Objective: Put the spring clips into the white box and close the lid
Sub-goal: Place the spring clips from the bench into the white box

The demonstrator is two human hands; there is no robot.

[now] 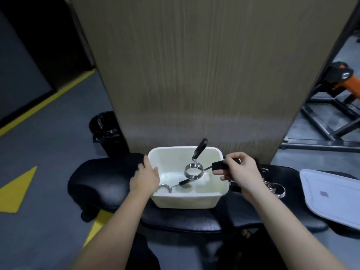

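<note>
1. Right grip: my fingers pinch a clip by its black handle, coil hanging inside the box.
2. Left grip: hand lies open against the box's left rim.
3. Second clip lies on the box floor.
4. More clips and lid on the worktop, right of the box.

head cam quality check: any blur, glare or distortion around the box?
Head view: dim and soft overall; left hand motion-blurred at the white box rim; right hand fairly sharp holding a spring clip. Glare whitens the box floor. Wide-angle lens splays the wooden panel edges.
</note>
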